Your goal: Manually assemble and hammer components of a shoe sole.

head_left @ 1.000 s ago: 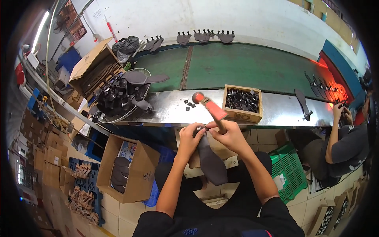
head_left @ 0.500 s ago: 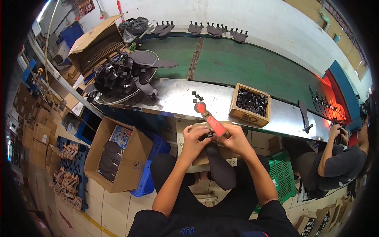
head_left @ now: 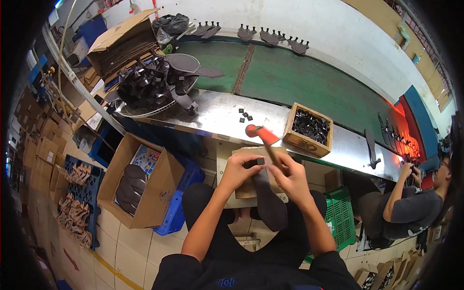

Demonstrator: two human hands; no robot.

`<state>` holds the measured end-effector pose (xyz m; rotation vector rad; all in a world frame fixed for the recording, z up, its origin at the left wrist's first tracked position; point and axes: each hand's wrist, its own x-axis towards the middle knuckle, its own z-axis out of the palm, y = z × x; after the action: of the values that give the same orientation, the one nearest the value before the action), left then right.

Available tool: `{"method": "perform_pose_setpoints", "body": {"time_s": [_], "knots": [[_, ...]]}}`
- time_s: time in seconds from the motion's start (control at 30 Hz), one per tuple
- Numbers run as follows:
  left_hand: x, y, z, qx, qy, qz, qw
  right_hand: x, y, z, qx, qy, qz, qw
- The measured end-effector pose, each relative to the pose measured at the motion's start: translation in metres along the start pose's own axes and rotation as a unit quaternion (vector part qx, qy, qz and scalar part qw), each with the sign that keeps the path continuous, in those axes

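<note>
A dark shoe sole point(head_left: 269, 208) hangs toward my lap, its heel end uppermost over a brown-topped work stand point(head_left: 245, 191). My left hand point(head_left: 236, 171) is closed on that heel end, fingers and thumb either side of a small black square piece point(head_left: 261, 161). In my right hand point(head_left: 291, 178) is a hammer point(head_left: 267, 137) with a red head, gripped by its handle and pointing away from me. The thumb and fingertip of this hand also come close to the square piece; whether they touch it is unclear.
Several small black squares point(head_left: 242, 120) lie on the metal ledge point(head_left: 212, 108). Beside them stands a wooden box point(head_left: 309, 146) of black pieces. A wire basket point(head_left: 145, 115) heaped with soles is at left, a green belt point(head_left: 290, 77) beyond. Another person point(head_left: 411, 203) works at right.
The hammer has swung round in my right hand, its head now turned more to the right. The black square at the heel shows more plainly between my fingers.
</note>
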<state>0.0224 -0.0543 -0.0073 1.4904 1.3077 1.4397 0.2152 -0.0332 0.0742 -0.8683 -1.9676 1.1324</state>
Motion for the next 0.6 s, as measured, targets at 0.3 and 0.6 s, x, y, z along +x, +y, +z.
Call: {"method": "perform_pose_setpoints", "body": {"time_s": [0.3,0.6], "knots": [[0.002,0.007,0.001,0.020,0.006,0.028,0.999,-0.060,-0.049,-0.019,-0.143,0.013,-0.069,0.987],[-0.017,-0.001,-0.004,0.204,-0.022,0.078,0.975,-0.073,-0.086,-0.037,-0.165,0.079,-0.209,0.961]]}}
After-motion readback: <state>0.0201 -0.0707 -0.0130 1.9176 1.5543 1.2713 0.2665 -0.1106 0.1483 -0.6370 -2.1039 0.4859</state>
